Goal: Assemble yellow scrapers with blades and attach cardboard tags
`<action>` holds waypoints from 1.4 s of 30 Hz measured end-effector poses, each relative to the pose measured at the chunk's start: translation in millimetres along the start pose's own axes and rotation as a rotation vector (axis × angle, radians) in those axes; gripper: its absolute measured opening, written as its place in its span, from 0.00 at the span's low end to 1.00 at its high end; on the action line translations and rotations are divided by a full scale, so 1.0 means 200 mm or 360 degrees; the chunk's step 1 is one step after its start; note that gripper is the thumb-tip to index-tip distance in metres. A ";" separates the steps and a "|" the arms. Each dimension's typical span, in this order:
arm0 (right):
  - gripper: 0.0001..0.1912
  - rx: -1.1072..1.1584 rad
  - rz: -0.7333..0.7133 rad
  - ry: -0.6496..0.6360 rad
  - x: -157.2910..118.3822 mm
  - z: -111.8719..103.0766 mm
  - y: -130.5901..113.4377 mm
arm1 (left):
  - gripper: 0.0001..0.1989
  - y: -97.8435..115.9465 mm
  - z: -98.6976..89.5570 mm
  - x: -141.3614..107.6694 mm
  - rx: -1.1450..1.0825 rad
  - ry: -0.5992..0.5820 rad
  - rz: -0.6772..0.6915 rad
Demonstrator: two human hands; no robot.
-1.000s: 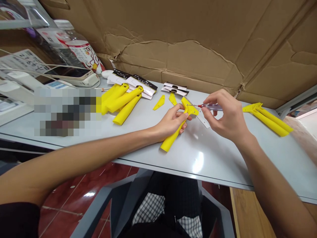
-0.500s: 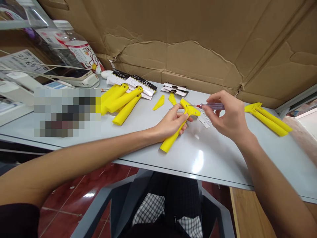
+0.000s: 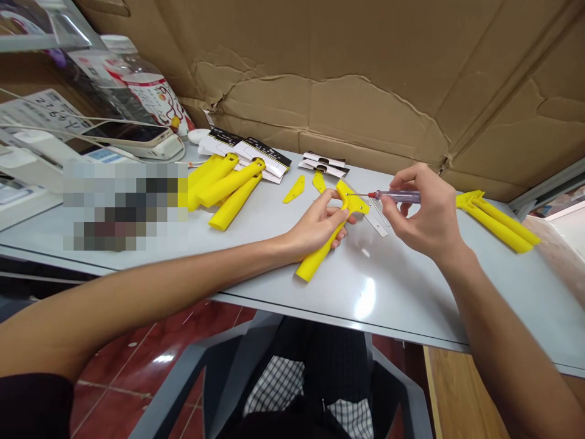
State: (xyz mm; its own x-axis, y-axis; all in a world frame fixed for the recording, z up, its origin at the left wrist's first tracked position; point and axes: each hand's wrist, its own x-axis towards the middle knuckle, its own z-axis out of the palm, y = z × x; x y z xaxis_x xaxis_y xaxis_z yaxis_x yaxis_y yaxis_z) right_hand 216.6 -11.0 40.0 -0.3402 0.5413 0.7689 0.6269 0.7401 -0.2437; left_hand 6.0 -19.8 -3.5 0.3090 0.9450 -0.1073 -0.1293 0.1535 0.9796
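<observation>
My left hand (image 3: 317, 224) grips a yellow plastic scraper body (image 3: 320, 247) near its forked head, with the long handle pointing toward me. My right hand (image 3: 425, 207) pinches a slim screwdriver (image 3: 397, 196) with a clear purple handle and a red collar. Its thin metal shaft reaches over the scraper's head (image 3: 354, 202), and its tip is at or very near the yellow plastic. A narrow metal blade (image 3: 376, 223) lies on the table just below the shaft. My fingers hide part of the scraper.
Loose yellow handles (image 3: 228, 186), small yellow pieces (image 3: 294, 189), and black-and-white packaging cards (image 3: 247, 153) lie on the grey table (image 3: 393, 292). Assembled yellow scrapers (image 3: 496, 224) lie at right. A phone (image 3: 128, 135) and bottle (image 3: 146, 88) stand at back left, before a cardboard wall (image 3: 365, 79).
My right hand has shifted slightly right, carrying the screwdriver with it. My left hand and the scraper have barely moved.
</observation>
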 end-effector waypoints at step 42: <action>0.04 -0.0090 0.0144 -0.0062 -0.01 0.02 0.01 | 0.08 0.00 0.00 0.00 -0.0015 0.0007 0.0008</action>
State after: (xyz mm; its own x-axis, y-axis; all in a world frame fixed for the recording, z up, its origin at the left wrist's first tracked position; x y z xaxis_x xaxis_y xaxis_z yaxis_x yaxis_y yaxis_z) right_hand 215.0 -9.0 35.3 -0.3068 0.6210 0.7212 0.6944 0.6643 -0.2767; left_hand 6.2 -20.0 -4.4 0.3044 0.9469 -0.1031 -0.1395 0.1514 0.9786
